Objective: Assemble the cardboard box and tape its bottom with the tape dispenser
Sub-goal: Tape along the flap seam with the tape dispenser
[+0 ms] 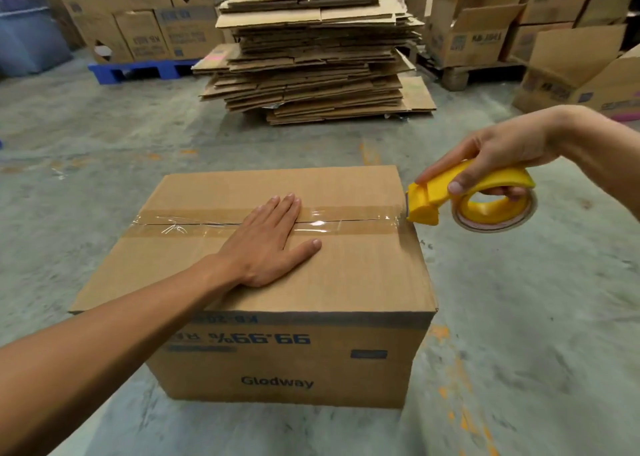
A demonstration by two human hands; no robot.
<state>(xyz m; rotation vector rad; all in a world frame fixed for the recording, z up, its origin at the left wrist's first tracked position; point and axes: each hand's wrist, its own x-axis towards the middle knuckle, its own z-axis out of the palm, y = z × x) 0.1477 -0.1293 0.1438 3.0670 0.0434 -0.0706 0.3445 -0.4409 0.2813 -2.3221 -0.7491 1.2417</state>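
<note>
A brown cardboard box (360, 275) stands upside down on the concrete floor, its printing inverted on the near side. Clear tape (346, 218) runs along the centre seam of the upward-facing bottom, from the left edge to the right edge. My left hand (273, 240) lies flat on the box, fingers spread over the seam. My right hand (502, 154) grips a yellow tape dispenser (450, 195), whose cutter end touches the box's right edge where the tape ends.
A tall stack of flattened cardboard (311, 50) sits straight ahead on the floor. Stacked boxes on a blue pallet (138, 71) stand at the back left. More open boxes (571, 71) crowd the back right. Bare concrete surrounds the box.
</note>
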